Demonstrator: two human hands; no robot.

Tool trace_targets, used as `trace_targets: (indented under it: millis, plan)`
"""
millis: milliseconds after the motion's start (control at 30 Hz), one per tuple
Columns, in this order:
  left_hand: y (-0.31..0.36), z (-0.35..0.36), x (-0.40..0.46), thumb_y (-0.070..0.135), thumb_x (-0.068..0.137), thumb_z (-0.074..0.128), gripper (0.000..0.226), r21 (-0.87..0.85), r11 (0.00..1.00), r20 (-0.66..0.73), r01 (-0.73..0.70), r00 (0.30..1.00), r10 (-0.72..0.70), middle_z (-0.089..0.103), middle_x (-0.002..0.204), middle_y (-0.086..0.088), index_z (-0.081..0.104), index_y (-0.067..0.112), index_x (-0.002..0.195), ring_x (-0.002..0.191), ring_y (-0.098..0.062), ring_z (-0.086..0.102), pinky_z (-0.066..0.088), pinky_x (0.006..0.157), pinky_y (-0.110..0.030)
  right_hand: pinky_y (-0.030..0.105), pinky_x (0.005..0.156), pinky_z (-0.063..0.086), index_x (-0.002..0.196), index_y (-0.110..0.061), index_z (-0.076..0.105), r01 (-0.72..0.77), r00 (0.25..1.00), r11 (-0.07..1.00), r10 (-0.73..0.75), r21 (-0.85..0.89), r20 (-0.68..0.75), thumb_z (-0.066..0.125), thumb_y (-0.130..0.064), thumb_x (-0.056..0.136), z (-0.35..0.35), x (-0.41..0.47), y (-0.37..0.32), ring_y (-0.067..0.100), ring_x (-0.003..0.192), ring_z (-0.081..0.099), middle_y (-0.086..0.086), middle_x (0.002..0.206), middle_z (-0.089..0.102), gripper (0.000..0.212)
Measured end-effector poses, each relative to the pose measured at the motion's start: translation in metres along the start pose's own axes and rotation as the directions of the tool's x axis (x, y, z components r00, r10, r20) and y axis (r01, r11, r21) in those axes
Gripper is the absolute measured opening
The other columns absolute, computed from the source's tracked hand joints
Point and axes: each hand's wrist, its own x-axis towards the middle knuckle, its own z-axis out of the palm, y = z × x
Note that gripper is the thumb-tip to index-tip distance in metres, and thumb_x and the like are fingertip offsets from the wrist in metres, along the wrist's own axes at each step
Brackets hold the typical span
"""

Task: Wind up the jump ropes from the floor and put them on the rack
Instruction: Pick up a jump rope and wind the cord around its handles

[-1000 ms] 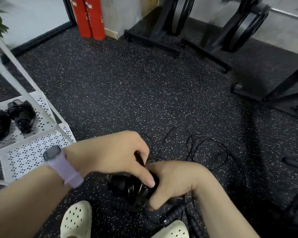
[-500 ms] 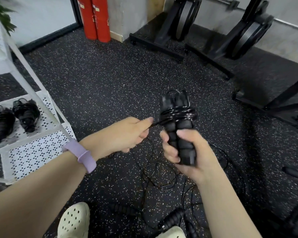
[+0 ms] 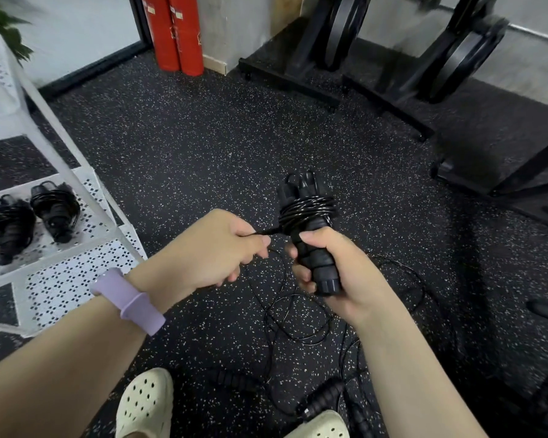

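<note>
From the head camera, take the pair of black handles (image 3: 310,245) as the landmark: they stand nearly upright, side by side, with their butt ends down in the right hand (image 3: 339,276), whose fingers and thumb are curled tight round their lower half. Just above that fist, several turns of thin black cord (image 3: 307,210) are already wrapped round both handles, and the handle tops poke out beyond the coil. Directly left of the coil, a short taut run of cord leads across to the left hand (image 3: 215,248), which pinches it between thumb and curled fingers at about coil height. So the handles' long axis runs up and away from the person, while the free cord leaves almost square to it, toward the left hand; that hand is the nearer one to the loose end and is placed to carry the next wrap round. Below the handles, slack cord (image 3: 298,314) lies looped on the speckled floor (image 3: 203,147), and nearer the person's pale shoes other rope handles (image 3: 321,396) lie unwound. Far to the left of the handles, the white perforated rack (image 3: 76,267) holds two bundled ropes (image 3: 54,210) on its shelf.
</note>
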Motion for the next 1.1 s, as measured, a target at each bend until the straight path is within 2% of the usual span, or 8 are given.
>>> trace_targets:
  millis: [267,433,633,700,800,967,1033,1100]
  plan:
    - [0.007,0.009,-0.015,0.053,0.092,0.066,0.04,0.32,0.942,-0.326,-0.103,0.921,0.212,0.065,0.06,0.0,0.06,0.02,0.071,0.052,-0.017,0.059,0.051,0.057,-0.034,0.025,0.05,0.041,0.098,-0.018,0.064,0.016,0.952,0.979,-0.076,-0.202,-0.297,0.073,-0.019,0.089,0.004,-0.002,-0.002,0.016,0.058,0.052,0.005,0.081,0.063,0.013]
    - [0.017,0.025,-0.033,0.051,0.094,0.056,0.027,0.374,0.84,-0.055,-0.394,0.894,0.444,0.053,0.082,0.01,0.055,0.031,0.076,0.073,-0.007,0.051,0.042,0.067,-0.022,0.03,0.056,0.046,0.111,-0.013,0.067,0.028,0.91,0.99,-0.083,-0.139,-0.406,0.078,-0.035,0.086,0.003,0.005,0.003,0.017,0.064,0.061,0.004,0.086,0.07,0.035]
    - [0.036,0.044,-0.06,0.038,0.1,0.059,0.014,0.093,0.876,0.043,-0.473,0.881,0.471,0.064,0.083,0.01,0.062,0.029,0.09,0.046,0.0,0.046,0.037,0.049,-0.015,0.039,0.071,0.055,0.11,-0.009,0.061,0.003,0.874,0.983,-0.092,-0.183,-0.478,0.077,-0.052,0.088,0.002,0.013,0.01,0.02,0.08,0.067,0.0,0.088,0.07,0.051]
    - [0.034,0.045,-0.058,0.041,0.099,0.058,0.014,0.149,0.872,-0.051,-0.467,0.877,0.478,0.062,0.088,0.016,0.06,0.033,0.087,0.05,0.001,0.049,0.041,0.055,-0.012,0.043,0.074,0.06,0.118,-0.006,0.062,-0.001,0.895,0.997,-0.033,-0.076,-0.445,0.079,-0.046,0.088,0.005,0.012,0.008,0.024,0.08,0.069,0.006,0.092,0.073,0.053]
    - [0.024,0.033,-0.038,0.04,0.098,0.058,0.004,0.186,0.921,-0.287,-0.342,0.878,0.384,0.058,0.096,0.024,0.055,0.04,0.094,0.077,0.007,0.056,0.047,0.071,-0.012,0.029,0.048,0.048,0.132,-0.003,0.06,0.007,0.943,0.998,0.011,0.055,-0.333,0.079,-0.044,0.086,0.01,0.008,0.004,0.017,0.059,0.058,0.006,0.082,0.067,0.065]
    - [-0.005,0.015,-0.004,0.055,0.087,0.069,0.072,0.311,0.947,-0.246,-0.081,0.956,0.163,0.05,0.144,0.014,0.039,0.033,0.149,0.134,-0.01,0.045,0.038,0.116,-0.041,0.019,0.04,0.036,0.128,-0.009,0.052,-0.007,0.999,0.951,0.02,0.309,-0.039,0.064,-0.046,0.094,0.01,0.003,-0.005,0.01,0.052,0.043,0.002,0.078,0.054,0.052]
    - [-0.012,0.014,0.003,0.058,0.091,0.063,0.043,0.365,0.928,-0.177,-0.079,0.972,0.152,0.068,0.123,0.015,0.061,0.035,0.127,0.114,-0.011,0.062,0.049,0.101,-0.037,0.018,0.039,0.034,0.119,-0.01,0.05,-0.04,0.999,0.932,0.03,0.361,0.033,0.06,-0.048,0.095,0.01,0.0,-0.008,0.009,0.05,0.042,0.002,0.078,0.052,0.047]
    - [-0.013,0.01,0.007,0.054,0.097,0.058,0.028,0.359,0.928,-0.134,-0.1,0.978,0.157,0.073,0.081,0.01,0.07,0.03,0.091,0.07,-0.01,0.067,0.052,0.066,-0.029,0.018,0.038,0.034,0.114,-0.009,0.05,-0.065,0.996,0.928,0.04,0.367,0.075,0.06,-0.048,0.095,0.008,-0.003,-0.009,0.009,0.05,0.042,0.002,0.078,0.052,0.045]
